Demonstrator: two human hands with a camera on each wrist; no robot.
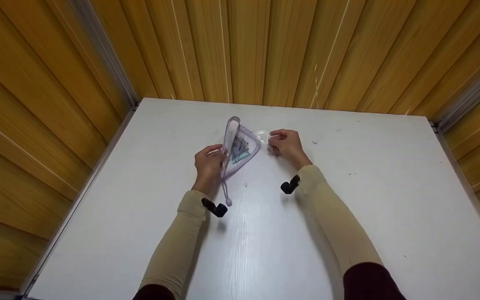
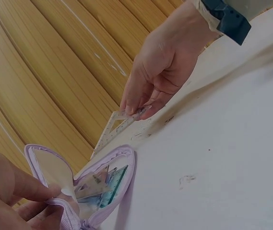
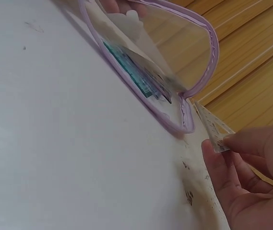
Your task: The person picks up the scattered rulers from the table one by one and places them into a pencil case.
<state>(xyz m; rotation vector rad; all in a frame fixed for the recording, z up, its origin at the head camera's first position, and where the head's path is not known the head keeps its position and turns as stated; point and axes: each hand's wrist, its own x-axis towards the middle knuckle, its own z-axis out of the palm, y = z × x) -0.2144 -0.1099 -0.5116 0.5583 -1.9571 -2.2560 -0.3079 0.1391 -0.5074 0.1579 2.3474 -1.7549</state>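
Note:
My left hand [image 1: 209,166] grips the side of a clear zip pouch [image 1: 246,160] with lilac edging, and its flap stands open. Inside the pouch lie a teal ruler [image 2: 113,187] and other clear drawing tools, partly overlapping. To the right of the pouch, my right hand [image 1: 286,146] pinches a clear set square [image 2: 115,125] between thumb and fingers at one corner. The set square's far end points toward the pouch's open edge, as the right wrist view shows too. A lilac zip pull [image 1: 228,201] dangles from the pouch below my left hand.
The white table [image 1: 390,200] has small dark marks scattered on it. Wood-patterned panels [image 1: 248,54] rise behind its far edge and along both sides. Small black cameras [image 1: 291,184] sit on both wrists.

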